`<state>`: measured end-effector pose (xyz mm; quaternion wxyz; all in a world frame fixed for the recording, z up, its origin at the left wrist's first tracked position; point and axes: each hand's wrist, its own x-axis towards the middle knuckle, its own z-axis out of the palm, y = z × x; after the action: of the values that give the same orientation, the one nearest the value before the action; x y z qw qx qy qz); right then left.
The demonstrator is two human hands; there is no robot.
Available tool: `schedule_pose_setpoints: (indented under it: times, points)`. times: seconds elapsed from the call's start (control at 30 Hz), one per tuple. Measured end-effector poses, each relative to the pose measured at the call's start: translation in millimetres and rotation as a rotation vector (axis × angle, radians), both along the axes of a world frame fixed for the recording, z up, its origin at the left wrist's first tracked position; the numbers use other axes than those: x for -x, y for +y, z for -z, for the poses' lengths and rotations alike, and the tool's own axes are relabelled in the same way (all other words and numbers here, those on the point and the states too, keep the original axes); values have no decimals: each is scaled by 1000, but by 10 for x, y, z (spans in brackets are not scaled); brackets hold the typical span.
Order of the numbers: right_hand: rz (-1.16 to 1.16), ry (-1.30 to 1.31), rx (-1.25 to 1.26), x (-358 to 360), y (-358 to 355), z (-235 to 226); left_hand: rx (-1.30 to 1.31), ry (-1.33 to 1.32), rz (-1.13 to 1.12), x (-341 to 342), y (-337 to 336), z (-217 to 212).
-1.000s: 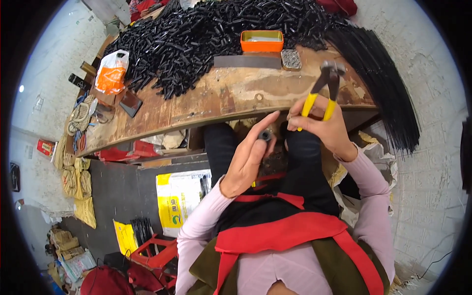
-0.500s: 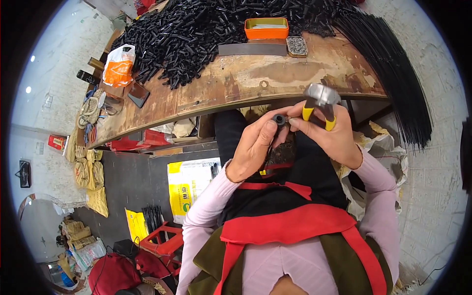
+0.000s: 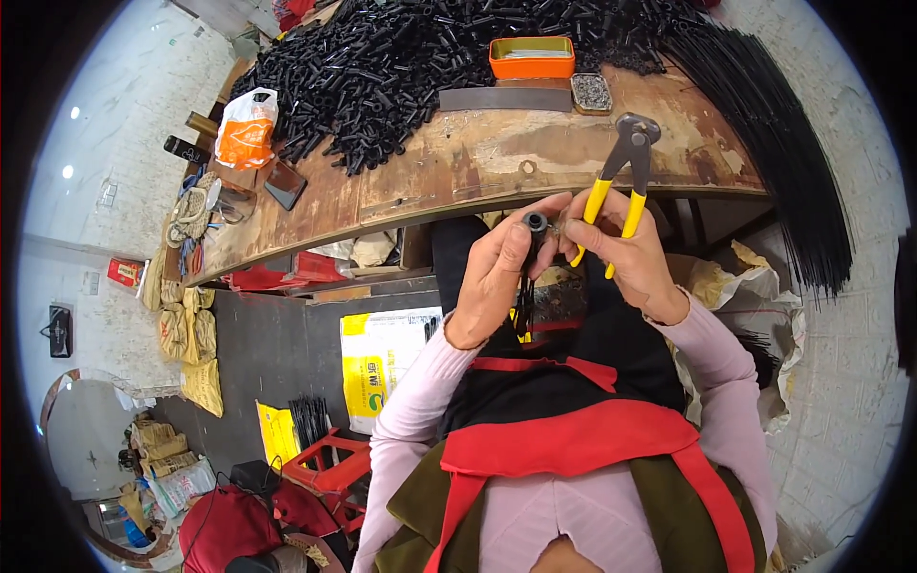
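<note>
My left hand [image 3: 492, 272] is closed around a short black tube [image 3: 536, 222], its round hollow end facing up between thumb and fingers. Dark strands hang below that hand. A pair of end-cutting pincers [image 3: 626, 181] with yellow handles rests in my right hand [image 3: 635, 253], the dark jaws pointing up and away over the table edge. The right thumb and forefinger meet close beside the tube, at something small and pale that I cannot make out. Both hands are held near each other above my lap.
A big heap of black tubes [image 3: 382, 76] covers the back of the wooden table [image 3: 401, 186]. An orange tin [image 3: 531, 67], a small box of metal bits [image 3: 591, 94] and a grey strip [image 3: 506, 99] lie before it. Long black rods [image 3: 774, 124] overhang the right end. A red stool [image 3: 330, 468] stands lower left.
The pincers, blurred before, have swung so that their jaws point up and away and more of the handles shows. Both hands stay together at the tube; the whole view has shifted slightly.
</note>
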<state>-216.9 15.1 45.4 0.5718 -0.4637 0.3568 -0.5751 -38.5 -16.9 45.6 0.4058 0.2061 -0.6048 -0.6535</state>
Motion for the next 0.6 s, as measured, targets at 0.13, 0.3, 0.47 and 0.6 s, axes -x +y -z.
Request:
schedule_pose_setpoints:
  times: [0.13, 0.3, 0.47, 0.6]
  points:
    - [14, 39, 14, -85, 23, -60, -21, -29, 10, -19, 0, -10]
    - [-22, 15, 58, -157, 46, -124, 26, 42, 9, -14, 0, -14]
    - [-45, -6, 56, -201, 61, -196, 28, 56, 26, -60, -11, 28]
    - [-48, -24, 35, -219, 69, -206, 22, 56, 23, -60, 3, 18]
